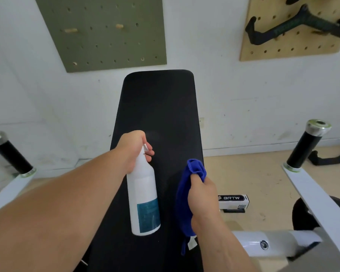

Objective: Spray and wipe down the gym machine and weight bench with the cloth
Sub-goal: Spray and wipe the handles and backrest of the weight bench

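Head view: left hand [134,148] hides spray bottle [143,193] top; bench [157,107] cropped

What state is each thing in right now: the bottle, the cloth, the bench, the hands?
Bench pad: faint mist above it.
Spray bottle: tilted, nozzle aimed at the bench pad.
Blue cloth: bunched, hanging loose below.
Left hand: grips the spray bottle.
Right hand: grips the blue cloth.

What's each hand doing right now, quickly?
Left hand: fingers curled round the neck and trigger of the white spray bottle, held over the black bench pad.
Right hand: fingers gripping the blue cloth.
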